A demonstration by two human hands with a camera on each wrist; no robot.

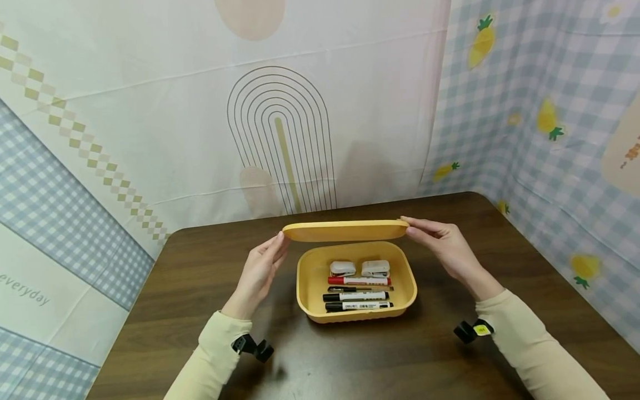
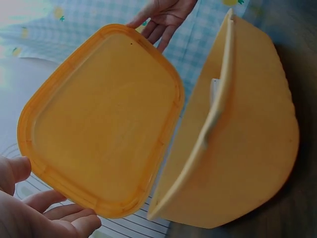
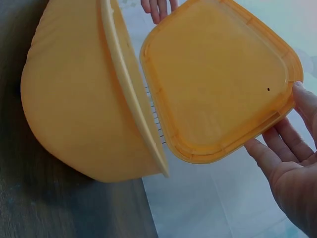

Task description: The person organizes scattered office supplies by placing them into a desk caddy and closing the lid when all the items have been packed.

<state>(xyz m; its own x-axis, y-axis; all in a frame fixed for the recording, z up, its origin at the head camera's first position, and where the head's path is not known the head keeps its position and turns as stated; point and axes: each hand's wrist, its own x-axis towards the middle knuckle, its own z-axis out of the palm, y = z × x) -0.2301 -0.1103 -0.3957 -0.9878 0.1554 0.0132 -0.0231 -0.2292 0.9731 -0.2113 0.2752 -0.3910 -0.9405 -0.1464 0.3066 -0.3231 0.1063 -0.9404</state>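
Note:
A yellow lid is held up above and behind a yellow box, apart from its rim. My left hand grips the lid's left end, thumb and fingers on either side of the edge. At the other end, my right hand pinches the lid's right edge the same way. The lid's underside faces the left wrist view. Inside the box lie a red marker, a thin dark pen, two black-capped markers and two small white staplers, perhaps, at the back.
The box stands on a dark wooden table. Behind the table hangs a pale patterned cloth, with a blue checked cloth at the right. Each wrist carries a small black camera.

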